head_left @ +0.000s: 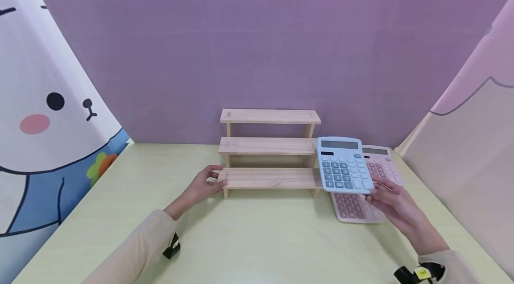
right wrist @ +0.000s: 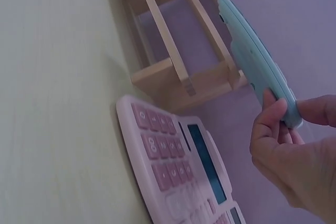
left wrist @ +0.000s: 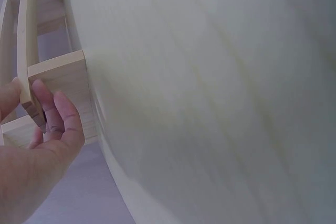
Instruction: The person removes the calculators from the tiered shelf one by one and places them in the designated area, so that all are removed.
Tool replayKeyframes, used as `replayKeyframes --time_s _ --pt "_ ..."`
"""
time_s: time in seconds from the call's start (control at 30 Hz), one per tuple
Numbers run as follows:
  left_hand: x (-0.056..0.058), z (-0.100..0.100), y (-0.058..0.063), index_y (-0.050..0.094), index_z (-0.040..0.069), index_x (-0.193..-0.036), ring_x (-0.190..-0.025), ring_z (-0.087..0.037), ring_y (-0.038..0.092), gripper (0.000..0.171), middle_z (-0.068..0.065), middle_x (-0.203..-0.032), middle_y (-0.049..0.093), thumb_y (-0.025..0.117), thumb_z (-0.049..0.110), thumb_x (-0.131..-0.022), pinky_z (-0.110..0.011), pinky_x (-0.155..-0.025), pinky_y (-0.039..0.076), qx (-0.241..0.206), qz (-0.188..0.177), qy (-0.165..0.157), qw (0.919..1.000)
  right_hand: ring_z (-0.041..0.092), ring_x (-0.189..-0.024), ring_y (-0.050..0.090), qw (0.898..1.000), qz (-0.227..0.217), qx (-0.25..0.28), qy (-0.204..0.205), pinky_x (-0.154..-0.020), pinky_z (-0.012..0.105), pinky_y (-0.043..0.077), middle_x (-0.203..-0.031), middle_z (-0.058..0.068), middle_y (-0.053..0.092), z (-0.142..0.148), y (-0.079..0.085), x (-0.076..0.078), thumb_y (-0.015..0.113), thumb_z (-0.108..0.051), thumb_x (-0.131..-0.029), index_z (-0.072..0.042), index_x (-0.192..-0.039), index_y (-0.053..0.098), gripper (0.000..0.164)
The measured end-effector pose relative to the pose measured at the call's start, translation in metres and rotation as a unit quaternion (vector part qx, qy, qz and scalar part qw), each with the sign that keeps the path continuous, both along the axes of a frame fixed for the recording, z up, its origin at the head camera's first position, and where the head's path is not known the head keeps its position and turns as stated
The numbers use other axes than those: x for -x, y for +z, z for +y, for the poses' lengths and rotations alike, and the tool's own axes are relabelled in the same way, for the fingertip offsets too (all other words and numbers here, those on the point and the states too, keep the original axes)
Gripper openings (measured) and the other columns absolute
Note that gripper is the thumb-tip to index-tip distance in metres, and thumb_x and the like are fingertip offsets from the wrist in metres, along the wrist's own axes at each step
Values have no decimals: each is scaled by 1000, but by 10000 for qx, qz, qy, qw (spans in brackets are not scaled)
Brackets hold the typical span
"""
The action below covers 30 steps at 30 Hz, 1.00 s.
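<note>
A three-tier wooden step shelf stands at the back of the table. My left hand grips the left end of its lowest board, the thumb on one face and fingers on the other, as the left wrist view shows. My right hand pinches a light blue calculator by its lower right corner. The calculator is raised off the table and tilted, keys towards me, just right of the shelf. Beneath and behind it lie a pink calculator and a second pink calculator, both partly hidden in the head view.
The pale wood-grain table runs back to a purple cloth wall. A cartoon-print cloth hangs along the left side, and a pink and beige cloth along the right.
</note>
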<state>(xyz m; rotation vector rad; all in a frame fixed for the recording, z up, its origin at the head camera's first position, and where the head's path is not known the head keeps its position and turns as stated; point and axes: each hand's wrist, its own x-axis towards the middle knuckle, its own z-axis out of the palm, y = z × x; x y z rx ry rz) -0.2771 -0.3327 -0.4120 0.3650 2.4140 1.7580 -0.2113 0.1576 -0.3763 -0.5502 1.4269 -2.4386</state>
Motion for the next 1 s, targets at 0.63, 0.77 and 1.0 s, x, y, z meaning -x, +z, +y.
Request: replayKeyframes --time_s 0.63,0.77,1.0 --pt "2 0 -1 35 -4 -132 -80 -16 60 53 -23 -111 46 60 12 -88 -37 -73 55 -81 -45 0 10000 21 -98 60 9991 -11 237 364 -86 27 51 -112 13 59 50 -16 -3 20 18 -90 -4 -121 52 50" --pt "2 0 -2 36 -3 -131 -80 -15 60 52 -23 -111 47 61 12 -88 -36 -73 55 -73 -80 32 9999 21 -99 60 9984 0 293 486 -86 28 51 -112 13 59 59 -19 -3 18 19 -89 -3 -122 52 52" --pt "5 0 -4 36 -2 -131 -78 -15 60 51 -22 -110 47 61 10 -87 -35 -73 55 -69 -106 60 9999 22 -102 59 9964 38 378 752 -88 29 51 -115 15 59 74 -24 -3 13 19 -88 -2 -124 50 56"
